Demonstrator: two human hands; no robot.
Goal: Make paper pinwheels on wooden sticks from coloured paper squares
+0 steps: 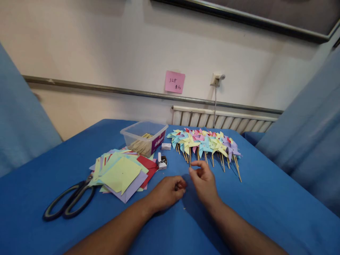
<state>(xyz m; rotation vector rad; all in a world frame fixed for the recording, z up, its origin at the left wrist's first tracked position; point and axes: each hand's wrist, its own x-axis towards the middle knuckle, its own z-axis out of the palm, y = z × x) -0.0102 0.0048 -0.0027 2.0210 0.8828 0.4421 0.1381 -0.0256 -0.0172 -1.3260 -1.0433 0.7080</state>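
My right hand (205, 182) has its thumb and forefinger closed on the lower end of a pinwheel's wooden stick. That pinwheel (189, 143) has pale yellow paper blades and lies at the front of a group of pinwheels (203, 136) in yellow, blue, pink, red and purple. My left hand (168, 191) rests low over the blue cloth with its fingers curled in, and nothing shows between them. Just beyond it stands a small opened box of metal pins (162, 162). A pile of coloured paper squares (120, 173) lies to its left, the top ones pale yellow.
Large dark-handled scissors (70, 202) lie at the left, their blades partly under the paper. A clear plastic tub (145, 138) of wooden sticks stands behind the pile, beside a small white box (166, 146). The blue-covered table (225, 219) meets a wall with a radiator (223, 118).
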